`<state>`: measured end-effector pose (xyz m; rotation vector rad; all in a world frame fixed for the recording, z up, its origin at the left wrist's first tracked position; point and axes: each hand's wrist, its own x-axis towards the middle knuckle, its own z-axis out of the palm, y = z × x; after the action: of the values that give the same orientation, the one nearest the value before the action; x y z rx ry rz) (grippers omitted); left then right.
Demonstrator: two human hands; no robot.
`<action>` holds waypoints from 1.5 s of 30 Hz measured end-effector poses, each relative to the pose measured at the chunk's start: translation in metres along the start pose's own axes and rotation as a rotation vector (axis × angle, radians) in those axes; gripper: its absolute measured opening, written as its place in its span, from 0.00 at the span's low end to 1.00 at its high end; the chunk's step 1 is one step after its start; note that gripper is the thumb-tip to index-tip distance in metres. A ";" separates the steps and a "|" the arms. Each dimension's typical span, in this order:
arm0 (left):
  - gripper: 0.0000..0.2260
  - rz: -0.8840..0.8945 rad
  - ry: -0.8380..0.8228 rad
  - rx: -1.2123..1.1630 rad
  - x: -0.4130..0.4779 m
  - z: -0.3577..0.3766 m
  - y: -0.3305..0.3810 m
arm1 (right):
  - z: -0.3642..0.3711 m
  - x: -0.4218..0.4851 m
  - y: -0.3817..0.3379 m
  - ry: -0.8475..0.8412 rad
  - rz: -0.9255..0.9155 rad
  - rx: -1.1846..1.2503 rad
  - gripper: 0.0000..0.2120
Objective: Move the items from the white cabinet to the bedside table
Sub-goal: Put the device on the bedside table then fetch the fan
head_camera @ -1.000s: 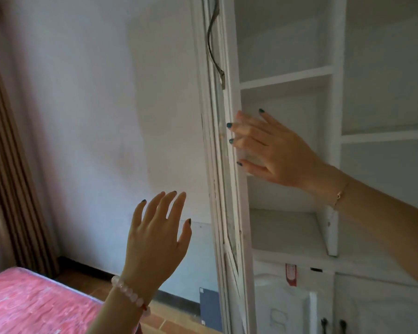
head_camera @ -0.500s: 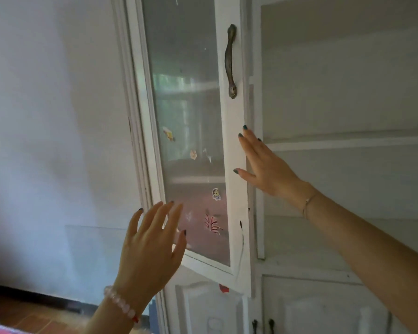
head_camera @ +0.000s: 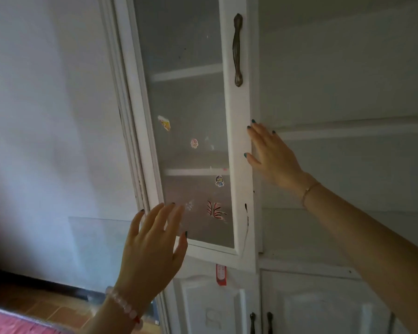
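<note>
The white cabinet (head_camera: pixel 336 165) fills the right of the view, its shelves bare where I can see them. Its left glass door (head_camera: pixel 238 141), with small stickers on the pane and a dark metal handle (head_camera: pixel 237 49), stands almost flush with the frame. My right hand (head_camera: pixel 273 157) lies flat with fingertips against the door's right edge, holding nothing. My left hand (head_camera: pixel 152 247) hovers open in front of the door's lower left corner, fingers spread, a bead bracelet on the wrist. No items and no bedside table are in view.
A bare white wall (head_camera: pixel 46 116) is to the left, with a clear glass sheet (head_camera: pixel 97 249) leaning at its base. Lower cabinet doors (head_camera: pixel 299 307) with dark handles sit below. A pink bed corner (head_camera: pixel 12 324) and brown floor tiles show at bottom left.
The glass door has swung from wide open to nearly closed, pushed by my right hand. My view has shifted right, toward the cabinet front. My left hand stays raised and open.
</note>
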<state>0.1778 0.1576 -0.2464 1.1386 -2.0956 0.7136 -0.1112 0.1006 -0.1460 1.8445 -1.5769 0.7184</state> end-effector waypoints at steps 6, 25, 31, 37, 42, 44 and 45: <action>0.22 0.069 0.039 -0.087 0.010 0.006 0.022 | -0.010 -0.057 -0.005 -0.029 0.064 0.005 0.29; 0.18 0.202 0.041 -0.285 0.014 0.018 0.046 | -0.030 -0.185 -0.084 0.015 0.356 -0.108 0.27; 0.21 0.260 0.028 -0.370 0.005 0.024 0.058 | -0.037 -0.213 -0.100 0.046 0.437 -0.190 0.25; 0.22 0.336 -0.014 -0.432 -0.010 0.031 0.080 | -0.052 -0.245 -0.106 -0.019 0.514 -0.262 0.26; 0.22 0.368 -0.041 -0.489 -0.016 0.027 0.096 | -0.067 -0.267 -0.103 -0.061 0.571 -0.307 0.27; 0.22 0.380 -0.046 -0.500 -0.018 0.025 0.102 | -0.073 -0.272 -0.102 -0.063 0.578 -0.318 0.27; 0.22 0.388 -0.045 -0.503 -0.019 0.023 0.106 | -0.077 -0.275 -0.100 -0.063 0.580 -0.321 0.27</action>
<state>0.0873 0.2018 -0.2920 0.4845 -2.3770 0.2922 -0.0540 0.3515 -0.3056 1.1918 -2.1561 0.6017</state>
